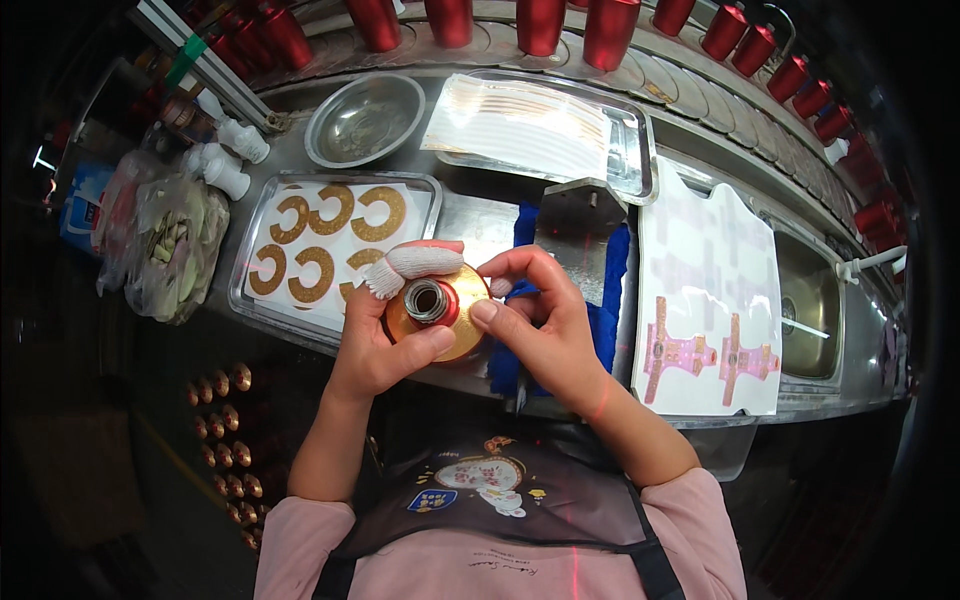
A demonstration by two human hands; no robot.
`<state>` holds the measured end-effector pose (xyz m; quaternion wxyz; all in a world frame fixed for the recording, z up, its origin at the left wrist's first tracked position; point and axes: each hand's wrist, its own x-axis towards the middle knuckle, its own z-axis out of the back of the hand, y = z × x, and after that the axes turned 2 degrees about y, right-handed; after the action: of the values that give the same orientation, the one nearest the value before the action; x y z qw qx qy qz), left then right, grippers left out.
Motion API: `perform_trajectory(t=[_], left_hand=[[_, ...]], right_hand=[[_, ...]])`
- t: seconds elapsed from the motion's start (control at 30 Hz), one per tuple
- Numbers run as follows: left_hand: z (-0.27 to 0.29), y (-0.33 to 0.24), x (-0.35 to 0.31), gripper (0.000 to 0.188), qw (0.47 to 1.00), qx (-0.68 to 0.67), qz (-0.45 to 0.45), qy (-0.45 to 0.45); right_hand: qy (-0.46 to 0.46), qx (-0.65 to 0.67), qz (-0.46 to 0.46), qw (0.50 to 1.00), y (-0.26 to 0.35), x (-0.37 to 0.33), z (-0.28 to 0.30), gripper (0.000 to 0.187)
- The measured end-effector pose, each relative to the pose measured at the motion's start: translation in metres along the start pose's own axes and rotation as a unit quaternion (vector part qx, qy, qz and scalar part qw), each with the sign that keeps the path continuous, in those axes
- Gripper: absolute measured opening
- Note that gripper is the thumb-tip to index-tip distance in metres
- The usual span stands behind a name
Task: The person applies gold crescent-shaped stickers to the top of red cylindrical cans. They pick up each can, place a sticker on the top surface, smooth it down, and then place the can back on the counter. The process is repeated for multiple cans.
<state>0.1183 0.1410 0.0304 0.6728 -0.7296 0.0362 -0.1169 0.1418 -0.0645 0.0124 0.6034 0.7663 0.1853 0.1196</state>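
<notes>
A red bottle with a silver threaded neck (428, 301) points its open mouth up toward me. Around the neck, a gold ring-shaped label (467, 328) covers the shoulder. My left hand (365, 345) is wrapped round the bottle's left side, its thumb on the gold surface and a white knitted cover on one finger. At the right edge, my right hand (555, 340) closes on the bottle, with the thumb pressed onto the gold label. The bottle's body is hidden beneath. Behind my left hand, a metal tray (436, 200) holds a sheet of gold C-shaped labels (376, 213).
A steel bowl (364, 120) and a tray with white strip sheets (520, 120) stand farther back. Beside my right hand is a metal stand with blue cloth (605, 335). A pink label sheet (705, 280) lies before a sink (810, 335). Red bottles (540, 25) line a conveyor.
</notes>
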Motion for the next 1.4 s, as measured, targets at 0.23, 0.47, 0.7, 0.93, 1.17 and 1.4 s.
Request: perform_trajectory(t=[0.23, 0.47, 0.7, 0.93, 1.17, 1.4], left_hand=[[-0.007, 0.002, -0.007, 0.059, 0.999, -0.026, 0.011, -0.040], [-0.008, 0.002, -0.006, 0.059, 0.999, -0.025, 0.005, -0.039], [-0.009, 0.001, -0.006, 0.059, 0.999, -0.017, 0.006, -0.043], [-0.010, 0.002, -0.008, 0.066, 0.997, 0.010, 0.041, -0.058], [-0.009, 0.003, -0.007, 0.055, 0.999, -0.014, 0.008, -0.044], [-0.010, 0.005, -0.006, 0.054, 0.999, -0.007, -0.014, -0.042]], right_hand=[[-0.031, 0.001, 0.041, 0.999, -0.002, 0.007, -0.007, 0.024], [-0.034, 0.028, -0.019, 0.999, -0.001, 0.014, -0.009, 0.030], [-0.031, -0.137, 0.053, 0.989, 0.006, 0.000, -0.006, 0.041], [-0.035, 0.016, 0.019, 0.999, -0.004, 0.002, -0.006, 0.035], [-0.046, -0.014, 0.026, 0.998, -0.004, 0.011, -0.008, 0.027], [-0.046, -0.027, 0.068, 0.996, -0.010, 0.010, -0.008, 0.024]])
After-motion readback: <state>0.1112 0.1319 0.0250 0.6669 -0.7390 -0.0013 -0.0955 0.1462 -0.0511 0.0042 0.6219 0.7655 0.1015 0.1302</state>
